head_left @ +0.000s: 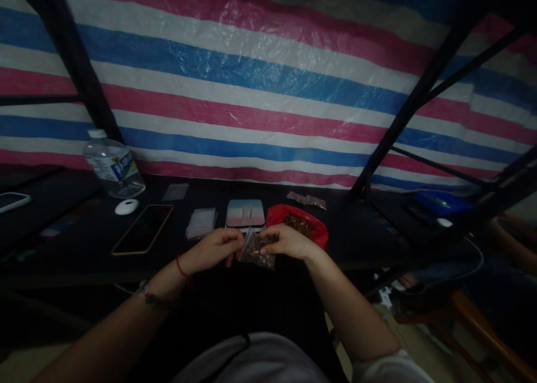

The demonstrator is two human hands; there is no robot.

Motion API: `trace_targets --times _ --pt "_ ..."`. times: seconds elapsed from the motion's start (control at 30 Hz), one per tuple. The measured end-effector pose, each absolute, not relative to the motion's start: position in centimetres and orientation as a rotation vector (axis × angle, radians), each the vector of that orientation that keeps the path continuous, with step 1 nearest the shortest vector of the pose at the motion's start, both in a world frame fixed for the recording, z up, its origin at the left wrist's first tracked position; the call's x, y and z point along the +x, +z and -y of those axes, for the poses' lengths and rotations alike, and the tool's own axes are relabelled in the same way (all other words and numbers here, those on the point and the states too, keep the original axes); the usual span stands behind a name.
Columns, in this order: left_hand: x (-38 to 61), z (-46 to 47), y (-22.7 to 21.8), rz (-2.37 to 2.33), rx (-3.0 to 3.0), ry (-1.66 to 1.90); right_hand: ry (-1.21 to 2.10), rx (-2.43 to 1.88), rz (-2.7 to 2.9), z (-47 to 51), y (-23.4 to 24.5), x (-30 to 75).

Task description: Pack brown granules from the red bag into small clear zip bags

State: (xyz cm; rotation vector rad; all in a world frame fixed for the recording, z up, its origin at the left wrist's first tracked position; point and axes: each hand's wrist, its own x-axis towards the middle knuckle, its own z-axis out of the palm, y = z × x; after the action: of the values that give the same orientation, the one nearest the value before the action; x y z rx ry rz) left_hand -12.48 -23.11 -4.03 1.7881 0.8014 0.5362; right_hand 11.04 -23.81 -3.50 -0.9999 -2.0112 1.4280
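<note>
Gripping a small clear bag point(257, 251) with left hand point(213, 250) and right hand point(286, 241) at either side, over the table's point(356, 240) near edge. Cannot read the bottle's point(112, 168) label.

No text can be read: the blue-and-white label point(120, 166) on the water bottle point(101, 154) carries printed marks (too blurred and small to make out), and nothing else shows a legible word, number or sign.
</note>
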Motion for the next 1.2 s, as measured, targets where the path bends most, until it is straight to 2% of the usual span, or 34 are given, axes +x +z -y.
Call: trace_targets --times 0.4,0.53,0.6,0.87,1.2 --pt "-12.6 23.4 -4.1 -0.704 1.551 0.47 1.326 -0.996 2.074 24.3 -3.3 10.7" --pt "-12.2 23.6 -4.0 -0.779 1.536 0.626 0.673 -1.237 1.957 25.1 -2.9 9.7" --pt "-11.8 23.7 -4.0 -0.849 1.546 0.719 0.469 -1.332 1.923 26.0 -2.5 8.9" --pt "-10.6 24.4 -4.6 -0.851 1.688 0.761 0.711 -1.321 2.119 27.3 -2.9 6.7" --pt "-10.6 24.9 -3.8 -0.771 1.694 0.738 1.134 -1.062 2.039 26.1 -3.5 8.0"
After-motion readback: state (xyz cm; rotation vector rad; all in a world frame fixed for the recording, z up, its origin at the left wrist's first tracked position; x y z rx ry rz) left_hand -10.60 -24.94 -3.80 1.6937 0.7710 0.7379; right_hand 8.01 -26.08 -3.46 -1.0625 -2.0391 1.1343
